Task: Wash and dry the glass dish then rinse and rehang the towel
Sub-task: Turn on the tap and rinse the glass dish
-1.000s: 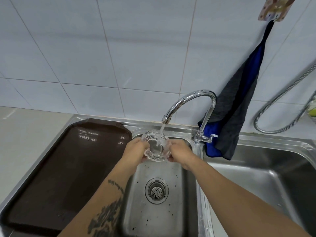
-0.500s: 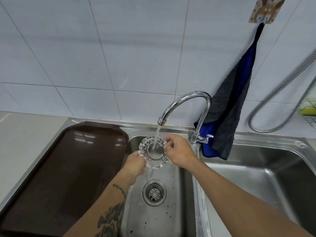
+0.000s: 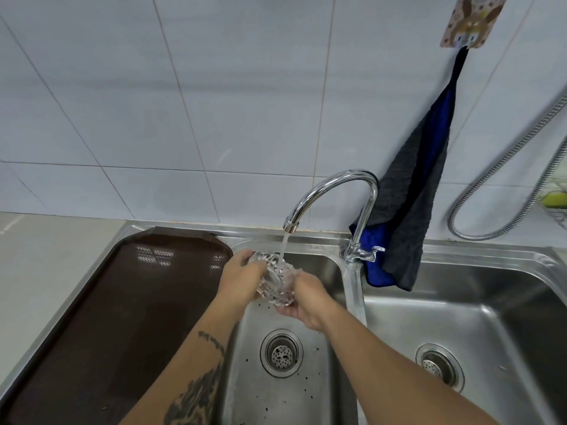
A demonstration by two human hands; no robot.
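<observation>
grip: left hand (image 3: 242, 282) and right hand (image 3: 302, 297) both clasp the cut-glass dish (image 3: 276, 280), tilted on edge under the water stream, above the steel sink (image 3: 276, 394) | hidden: fingertips behind the dish | change: dish was face-up, right hand now below | towel (image 3: 411, 210), dark and blue, hangs on hook

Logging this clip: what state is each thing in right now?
Tap: running.
Dish: tilted under the stream, held by both hands.
Left hand: gripping dish.
Right hand: gripping dish.
Towel: hanging on hook.
Tray: lying flat, nothing on it.
Drain: unplugged.
</observation>
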